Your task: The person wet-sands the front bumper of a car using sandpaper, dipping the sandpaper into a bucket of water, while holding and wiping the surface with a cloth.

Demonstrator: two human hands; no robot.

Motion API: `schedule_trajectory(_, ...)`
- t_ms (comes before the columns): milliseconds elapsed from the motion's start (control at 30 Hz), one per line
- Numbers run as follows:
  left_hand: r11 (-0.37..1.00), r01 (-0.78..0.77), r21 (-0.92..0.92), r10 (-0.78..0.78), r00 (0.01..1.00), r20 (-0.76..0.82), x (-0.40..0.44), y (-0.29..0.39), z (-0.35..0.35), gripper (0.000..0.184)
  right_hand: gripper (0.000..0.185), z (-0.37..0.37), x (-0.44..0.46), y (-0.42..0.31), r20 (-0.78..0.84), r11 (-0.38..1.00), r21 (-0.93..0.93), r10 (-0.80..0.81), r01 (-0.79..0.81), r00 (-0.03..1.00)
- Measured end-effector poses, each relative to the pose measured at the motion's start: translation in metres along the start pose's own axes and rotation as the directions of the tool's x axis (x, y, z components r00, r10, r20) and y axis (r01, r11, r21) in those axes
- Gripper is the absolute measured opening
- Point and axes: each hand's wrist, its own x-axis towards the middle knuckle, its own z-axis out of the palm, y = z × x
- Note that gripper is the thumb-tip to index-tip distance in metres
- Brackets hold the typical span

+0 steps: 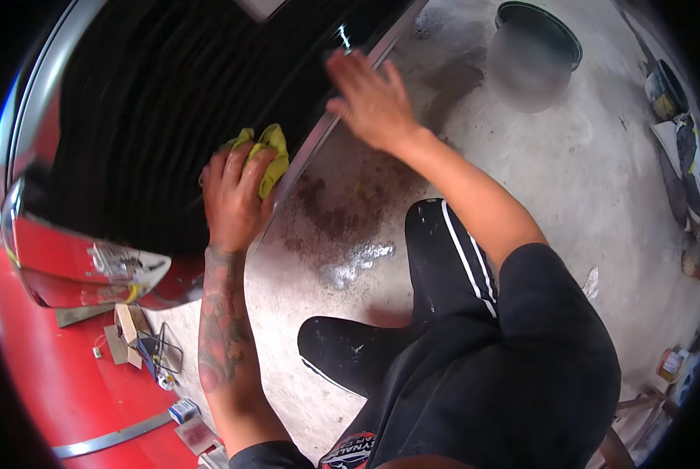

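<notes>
My left hand (237, 187) is closed around a crumpled yellow-green cloth (273, 152). It presses the cloth against a glossy black car panel (147, 141), close to the panel's lower edge. Farther along that edge is my right hand (373, 102), with fingers stretched out and thumb apart. Nothing shows in it. Its fingertips overlap the black surface in view and are slightly blurred; whether they touch it I cannot tell.
A red car lamp (92, 266) sits at the panel's left end. A dark round tub (573, 51) stands on the stained concrete floor (600, 180), partly covered by a blur. Opened cardboard boxes (131, 324) lie lower left. A can (669, 364) stands at right.
</notes>
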Motion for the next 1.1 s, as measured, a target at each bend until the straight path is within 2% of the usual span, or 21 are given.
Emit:
schedule_trajectory(33,0.998,-0.007,0.064,0.007,1.0,-0.002,-0.016,-0.002,-0.006,0.055,0.067,0.001,0.0,-0.007,-0.033,0.997,-0.015,0.081,-0.081,0.996)
schedule_trajectory(133,0.968,-0.037,0.249,0.045,0.999,-0.025,-0.064,-0.011,-0.026,0.048,0.07,0.009,-0.021,-0.074,-0.014,0.976,0.125,0.18,-0.177,0.984)
schedule_trajectory(300,0.872,-0.078,0.483,0.143,0.985,-0.1,-0.145,-0.035,-0.056,0.036,0.07,0.009,-0.094,-0.248,0.099,0.923,0.376,0.043,-0.078,0.994)
schedule_trajectory(367,0.878,-0.093,0.47,0.157,0.983,-0.097,-0.165,-0.052,-0.065,0.036,0.071,0.004,-0.098,-0.27,0.153,0.906,0.401,0.075,-0.132,0.985)
schedule_trajectory(467,0.891,-0.192,0.412,0.238,0.969,-0.063,-0.18,-0.068,-0.066,0.044,0.073,0.006,-0.072,-0.241,0.051,0.902,0.349,0.253,-0.254,0.966)
schedule_trajectory(567,0.896,-0.245,0.371,0.286,0.956,-0.058,-0.184,-0.076,-0.066,0.048,0.071,0.02,-0.037,-0.208,-0.036,0.77,0.492,0.485,-0.407,0.874)
schedule_trajectory(633,0.901,-0.266,0.342,0.301,0.952,-0.052,-0.182,-0.079,-0.067,0.052,0.071,0.035,-0.046,-0.243,-0.149,0.745,0.576,0.5,-0.336,0.853)
schedule_trajectory(667,0.9,-0.283,0.332,0.322,0.944,-0.067,-0.183,-0.086,-0.063,0.06,0.071,0.042,-0.054,-0.266,-0.204,0.736,0.611,0.504,-0.293,0.839)
schedule_trajectory(700,0.906,-0.292,0.306,0.326,0.943,-0.064,-0.181,-0.087,-0.063,0.057,0.075,0.042,-0.071,-0.294,-0.198,0.738,0.632,0.451,-0.238,0.87)
schedule_trajectory(767,0.917,-0.307,0.255,0.332,0.941,-0.059,-0.179,-0.089,-0.066,0.051,0.074,0.038,-0.099,-0.33,0.013,0.699,0.643,0.398,-0.313,0.917)
schedule_trajectory(800,0.906,-0.33,0.266,0.351,0.936,-0.033,-0.178,-0.091,-0.069,0.056,0.074,0.038,-0.095,-0.323,0.009,0.649,0.693,0.427,-0.314,0.904)
schedule_trajectory(833,0.905,-0.34,0.255,0.363,0.931,-0.048,-0.178,-0.093,-0.068,0.057,0.072,0.039,-0.081,-0.309,-0.064,0.663,0.668,0.505,-0.339,0.861)
schedule_trajectory(900,0.905,-0.357,0.234,0.383,0.92,-0.08,-0.178,-0.097,-0.064,0.059,0.068,0.039,-0.04,-0.255,-0.013,0.442,0.815,0.659,-0.373,0.752)
schedule_trajectory(967,0.898,-0.367,0.243,0.402,0.909,-0.111,-0.179,-0.098,-0.062,0.052,0.068,0.02,-0.021,-0.217,0.014,0.365,0.851,0.704,-0.378,0.71)
schedule_trajectory(1000,0.899,-0.366,0.243,0.403,0.906,-0.127,-0.179,-0.099,-0.06,0.05,0.07,0.017,-0.022,-0.223,0.011,0.391,0.82,0.719,-0.417,0.695)
schedule_trajectory(1033,0.9,-0.358,0.248,0.4,0.905,-0.144,-0.177,-0.101,-0.061,0.048,0.071,0.018,-0.029,-0.237,-0.033,0.385,0.859,0.7,-0.337,0.713)
schedule_trajectory(1100,0.892,-0.357,0.278,0.409,0.899,-0.159,-0.176,-0.099,-0.064,0.044,0.07,0.022,-0.054,-0.292,0.054,0.36,0.851,0.665,-0.383,0.745)
